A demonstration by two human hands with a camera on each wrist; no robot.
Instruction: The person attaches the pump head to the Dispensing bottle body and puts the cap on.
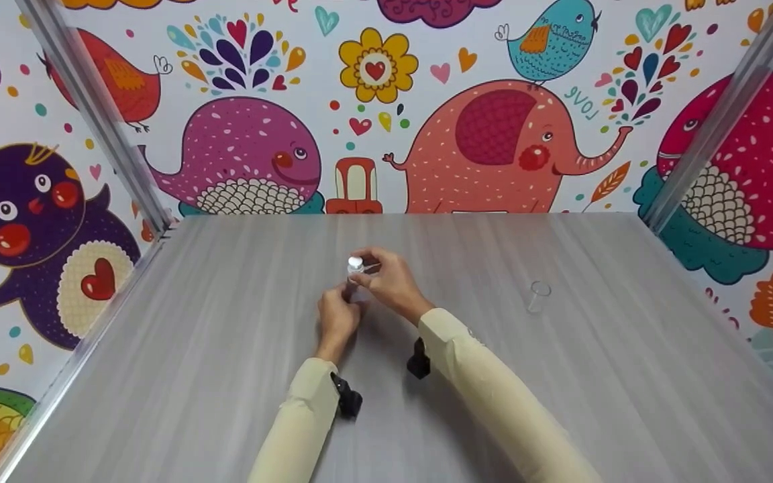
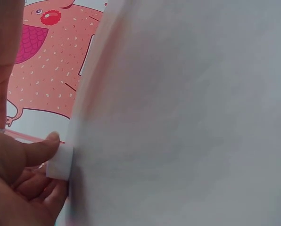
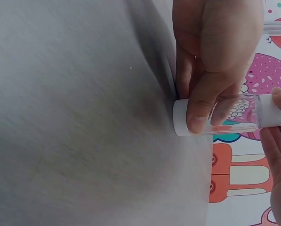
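Observation:
Upright near the middle of the table is a small clear bottle (image 3: 246,126) with a white base (image 3: 180,117) and a white top (image 3: 271,113). My left hand (image 1: 339,316) grips it low down, thumb and fingers around the white base, as the left wrist view also shows. Higher up, my right hand (image 1: 390,278) pinches the white top between thumb and fingers. Fingers cover part of the bottle in each view. Off to the right, apart from both hands, a clear open-rimmed cylinder (image 1: 538,297) stands on the table.
The wood-grain table (image 1: 225,376) meets a wall (image 1: 427,40) printed with cartoon animals at its back. Metal posts (image 1: 101,121) rise at both rear corners. A black wrist camera (image 1: 347,397) hangs under each sleeve.

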